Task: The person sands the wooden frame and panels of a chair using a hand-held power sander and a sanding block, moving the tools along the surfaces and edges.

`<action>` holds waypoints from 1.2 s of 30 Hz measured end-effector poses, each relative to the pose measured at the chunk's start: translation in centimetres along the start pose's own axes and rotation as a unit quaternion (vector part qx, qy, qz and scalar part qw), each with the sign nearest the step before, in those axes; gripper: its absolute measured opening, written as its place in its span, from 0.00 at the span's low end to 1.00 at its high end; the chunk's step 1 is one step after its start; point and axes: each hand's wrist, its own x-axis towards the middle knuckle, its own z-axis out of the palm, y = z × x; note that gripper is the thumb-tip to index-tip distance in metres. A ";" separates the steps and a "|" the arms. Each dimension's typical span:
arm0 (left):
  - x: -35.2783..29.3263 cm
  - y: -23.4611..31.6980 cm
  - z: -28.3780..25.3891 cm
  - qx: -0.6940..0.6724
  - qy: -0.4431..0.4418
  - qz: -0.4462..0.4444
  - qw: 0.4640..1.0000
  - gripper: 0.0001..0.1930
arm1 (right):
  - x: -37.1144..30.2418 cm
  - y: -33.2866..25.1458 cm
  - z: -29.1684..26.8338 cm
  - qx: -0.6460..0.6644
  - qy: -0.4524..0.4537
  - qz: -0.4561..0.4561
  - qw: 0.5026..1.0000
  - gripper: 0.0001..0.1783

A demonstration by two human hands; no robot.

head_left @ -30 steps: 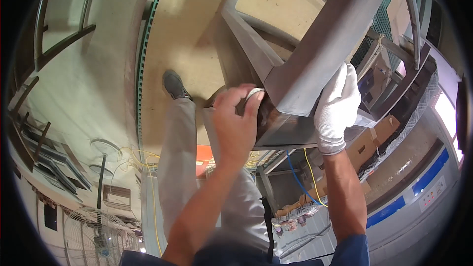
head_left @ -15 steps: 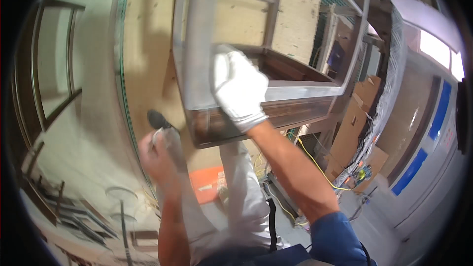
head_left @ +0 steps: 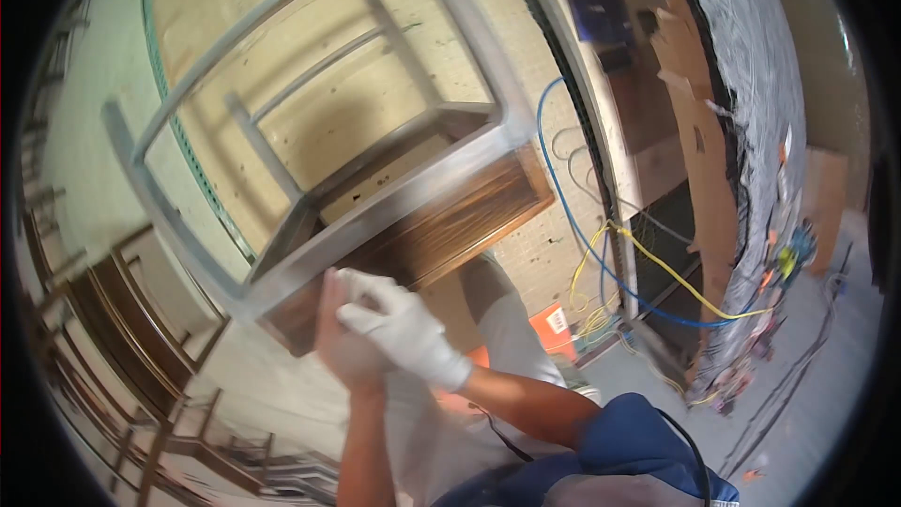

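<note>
In front of me a wooden chair-like frame [head_left: 375, 225] lies tilted, with greyish rails and legs and a dark brown grained panel [head_left: 460, 221] facing me. Below its near rail, close to the lower left corner, my two hands meet. My right hand [head_left: 404, 329], in a white knit glove, has its fingers curled in against the left one; what they close on is hidden. My left hand [head_left: 347, 352] is bare and smeared by motion, its fingers partly behind the glove. Neither hand plainly grips the frame.
A pale board [head_left: 488, 9] spreads under and behind the frame. Blue cable [head_left: 587, 249] and yellow cable [head_left: 671, 272] run on the right beside torn cardboard [head_left: 699, 131] and a plastic-wrapped bulk [head_left: 751, 38]. More brown wooden frames [head_left: 122, 319] stand at the left.
My right hand has let go of the frame's rail and come down to my left hand. The frame now appears turned, and the view has shifted toward the right side.
</note>
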 end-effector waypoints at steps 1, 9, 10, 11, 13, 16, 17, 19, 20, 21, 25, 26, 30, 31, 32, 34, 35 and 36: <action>0.0 2.5 3.2 0.047 -0.063 0.075 0.994 0.26 | 0.1 0.1 -3.6 0.034 0.059 -0.006 0.998 0.25; 5.0 11.3 21.5 0.165 -0.168 0.174 0.956 0.25 | 6.5 -1.8 -29.3 0.187 0.191 0.023 0.963 0.11; 7.6 10.5 23.1 0.240 -0.116 0.196 0.944 0.23 | 7.8 -1.4 -30.6 0.114 0.205 0.038 0.971 0.12; 9.8 9.1 24.0 0.283 -0.092 0.194 0.935 0.20 | 9.0 -0.6 -31.0 0.075 0.206 0.009 0.976 0.11; 11.5 9.1 25.2 0.430 -0.079 0.131 0.890 0.27 | 11.6 1.3 -31.2 -0.038 0.201 -0.029 0.978 0.10; 13.3 5.9 23.7 0.458 -0.111 0.153 0.868 0.33 | 14.2 1.3 -31.3 -0.079 0.195 0.010 0.977 0.08; 12.9 7.0 24.2 0.461 -0.124 0.207 0.854 0.33 | 14.7 1.8 -31.2 -0.043 0.192 -0.016 0.980 0.07; 12.7 7.1 23.5 0.438 -0.139 0.183 0.869 0.34 | 15.4 2.6 -31.2 0.027 0.189 -0.067 0.979 0.07; 12.7 7.0 23.2 0.425 -0.145 0.168 0.878 0.34 | 15.7 2.7 -31.1 0.033 0.180 -0.086 0.979 0.06; 12.8 6.6 23.5 0.446 -0.124 0.227 0.857 0.35 | 15.9 2.8 -31.1 0.056 0.175 -0.083 0.980 0.07; 11.4 7.1 23.8 0.411 -0.066 0.124 0.901 0.37 | 16.0 2.7 -30.5 0.090 0.144 -0.038 0.985 0.09; 11.4 7.2 23.9 0.412 -0.066 0.122 0.900 0.37 | 16.1 2.8 -30.5 0.089 0.141 -0.032 0.985 0.09; 11.0 8.1 24.2 0.407 -0.081 0.116 0.903 0.38 | 16.7 2.4 -30.7 0.083 0.130 -0.026 0.988 0.08; 11.1 8.2 24.4 0.396 -0.088 0.120 0.906 0.38 | 17.0 2.2 -30.5 0.081 0.129 -0.026 0.988 0.08; 11.1 8.2 24.5 0.386 -0.094 0.123 0.909 0.38 | 17.4 2.0 -30.3 0.077 0.147 -0.055 0.985 0.08; 10.9 8.4 24.6 0.390 -0.099 0.117 0.908 0.38 | 18.6 1.5 -29.8 0.070 0.180 -0.115 0.975 0.07; 10.8 8.5 24.6 0.391 -0.101 0.113 0.908 0.38 | 19.5 1.2 -30.0 0.035 0.188 -0.169 0.967 0.06; 10.9 8.5 24.6 0.401 -0.096 0.111 0.904 0.38 | 20.0 0.8 -30.5 0.020 0.160 -0.180 0.970 0.02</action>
